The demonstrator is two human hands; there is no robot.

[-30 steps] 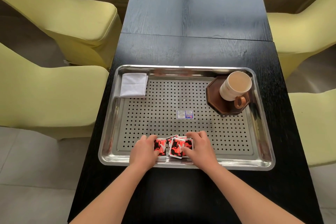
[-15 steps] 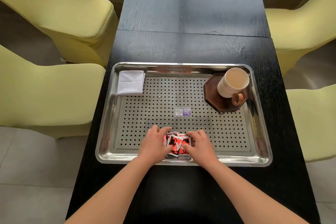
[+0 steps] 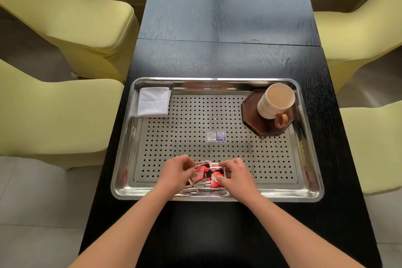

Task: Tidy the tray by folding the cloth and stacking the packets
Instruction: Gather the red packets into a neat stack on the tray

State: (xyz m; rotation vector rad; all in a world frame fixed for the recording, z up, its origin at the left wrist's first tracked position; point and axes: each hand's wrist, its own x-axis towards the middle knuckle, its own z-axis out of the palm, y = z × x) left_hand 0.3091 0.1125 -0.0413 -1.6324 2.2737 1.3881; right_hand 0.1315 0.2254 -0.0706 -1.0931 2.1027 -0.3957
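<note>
A black wood-grain table (image 3: pixel 228 59) carries one perforated steel tray (image 3: pixel 250 159) near its front edge.

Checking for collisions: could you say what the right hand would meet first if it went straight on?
The right hand meets the packets, which it touches; past them, probably the left hand.

tray (image 3: pixel 121 180) middle: open perforated floor | far-left corner: blocked by folded cloth (image 3: pixel 154 102) | far-right corner: blocked by upright cup (image 3: pixel 275 101) on coaster (image 3: pixel 253 117) | near edge: taken by packets (image 3: pixel 206 173), left hand (image 3: pixel 177 172) and right hand (image 3: pixel 237 176) on them | raised rim all round | worktop (image 3: pixel 217 59) beyond tray: open | both sides: hemmed by chairs (image 3: pixel 71 19)
</note>
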